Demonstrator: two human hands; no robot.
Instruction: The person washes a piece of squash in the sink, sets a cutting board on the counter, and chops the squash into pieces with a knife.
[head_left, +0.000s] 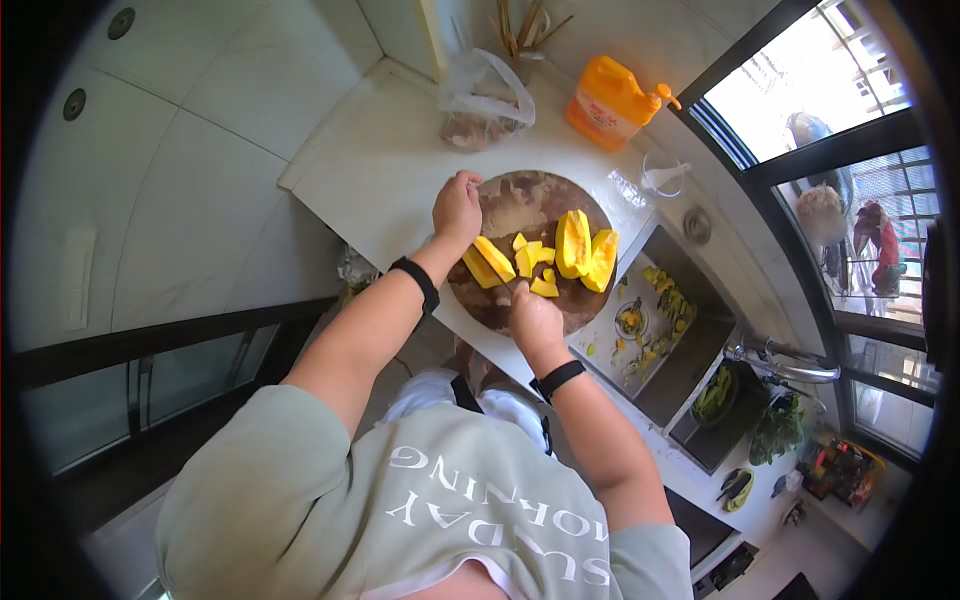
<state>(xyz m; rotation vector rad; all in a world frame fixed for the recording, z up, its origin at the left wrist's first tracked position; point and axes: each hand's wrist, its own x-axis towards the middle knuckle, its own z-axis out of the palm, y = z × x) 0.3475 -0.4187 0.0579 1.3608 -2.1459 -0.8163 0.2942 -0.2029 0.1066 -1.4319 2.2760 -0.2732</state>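
Note:
A round, dark-stained wooden cutting board [520,205] lies on the counter in front of me. On it are yellow pumpkin wedges [573,245] at the right, a long slice [488,262] at the left and several small chunks [530,255] between them. My left hand [458,210] is closed at the board's upper left edge, fingers curled against the rim. Over the board's near part, my right hand [537,322] is closed on what looks like a knife, seen nearly edge-on. Its thin dark line [508,287] runs toward the long slice; the handle is hidden in my fist.
Right of the board is a steel sink [625,355] with peelings and a strainer, its faucet [785,362] beyond. Greens [715,393] sit in the second basin. An orange pump jug [608,103], a plastic bag [485,105] and a clear cup [662,172] stand behind.

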